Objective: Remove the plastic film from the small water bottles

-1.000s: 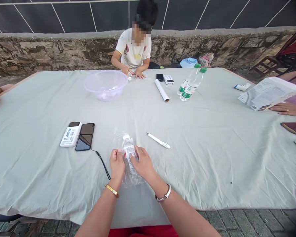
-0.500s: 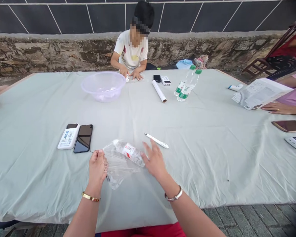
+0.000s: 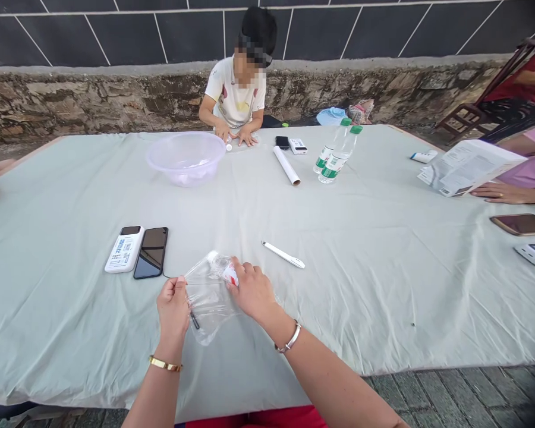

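My left hand [image 3: 173,306] is closed on the edge of a clear plastic film [image 3: 207,303], pulled taut toward the right. On the film lies a small plastic bottle [image 3: 230,274] with a white cap and a red and white label. My right hand [image 3: 254,290] is wrapped over the lower part of this bottle, hiding much of it. A thin dark object [image 3: 195,321] shows beside my left hand, partly behind the film; its kind is unclear. Just beyond my right hand rests a white utility knife [image 3: 283,254].
A white power bank [image 3: 123,249] and a black phone [image 3: 151,252] lie left. Farther back are a purple basin [image 3: 186,172], a white roll [image 3: 286,166] and two water bottles [image 3: 334,157]. A person [image 3: 236,95] sits opposite; another person's hand [image 3: 494,191] rests at right.
My right hand has moved left and down onto the bottle, closing over it. My left hand keeps its hold on the film and has shifted slightly down.
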